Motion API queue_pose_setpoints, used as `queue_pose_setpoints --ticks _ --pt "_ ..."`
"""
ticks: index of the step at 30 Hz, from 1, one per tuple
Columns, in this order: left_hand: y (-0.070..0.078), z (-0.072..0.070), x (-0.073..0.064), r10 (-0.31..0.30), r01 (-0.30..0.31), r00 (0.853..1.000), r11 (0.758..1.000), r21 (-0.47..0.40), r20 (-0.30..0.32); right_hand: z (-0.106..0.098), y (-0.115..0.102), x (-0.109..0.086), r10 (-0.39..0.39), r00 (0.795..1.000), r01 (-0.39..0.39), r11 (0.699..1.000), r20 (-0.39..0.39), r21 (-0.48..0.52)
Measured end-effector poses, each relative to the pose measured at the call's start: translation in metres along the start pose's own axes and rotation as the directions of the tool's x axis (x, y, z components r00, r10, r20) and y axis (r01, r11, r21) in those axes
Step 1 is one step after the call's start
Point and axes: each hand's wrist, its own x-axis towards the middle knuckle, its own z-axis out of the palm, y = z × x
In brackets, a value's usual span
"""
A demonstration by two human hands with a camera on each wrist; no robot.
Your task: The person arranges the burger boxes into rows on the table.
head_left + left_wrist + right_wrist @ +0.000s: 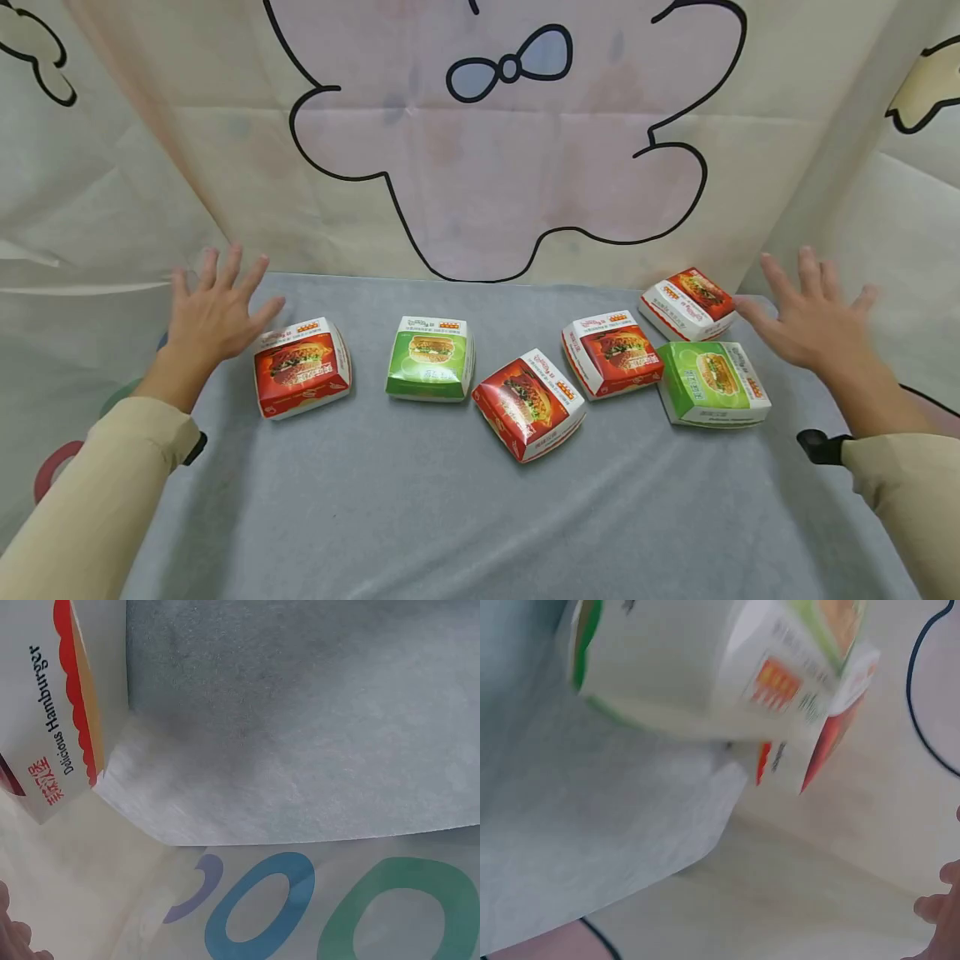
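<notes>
Head view showed the left hand (217,317), fingers spread and empty, by a red hamburger box (303,367) at frame left; the right hand (817,321), likewise, by a rear red box (688,304) at frame right, which, I reckoned, a thumb nudge could push off the table (360,500).

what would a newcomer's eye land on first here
Probably the four red boxes and two green boxes strewn across the grey cloth. Next, the left hand, fingers spread by the leftmost box, and the right hand, spread by the rear box. Behind, a big cartoon with a blue bow.
</notes>
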Motion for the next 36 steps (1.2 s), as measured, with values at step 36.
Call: queue_pose_setpoints --ticks 36 --pt "0.003 0.011 -0.03 0.216 -0.153 0.941 0.958 -0.242 0.26 0.0 -0.129 0.002 -0.322 0.947 0.308 0.924 0.025 0.225"
